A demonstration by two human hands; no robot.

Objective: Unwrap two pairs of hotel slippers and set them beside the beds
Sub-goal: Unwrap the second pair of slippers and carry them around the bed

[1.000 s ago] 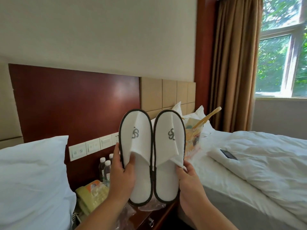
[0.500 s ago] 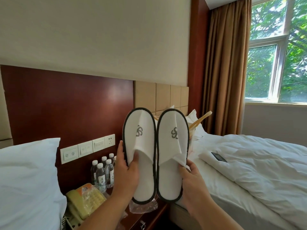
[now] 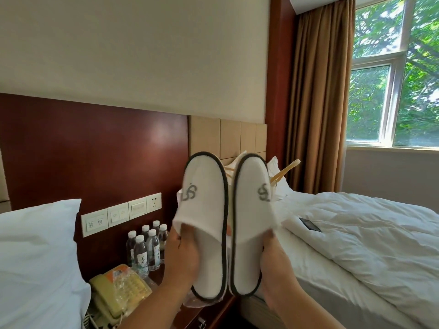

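Slippers (image 3: 207,210) upright; left hand (image 3: 183,257) grips one, right hand (image 3: 273,262) grips other

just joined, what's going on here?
A person holds up a bare pair of white slippers between two beds. The left hand grips the left slipper and the right hand grips the right slipper. Fingers are tucked under each upper, and the slippers are side by side with toes up. A clear wrapper lies below on the nightstand. Neither slipper is set down yet, and no second pair is in view.
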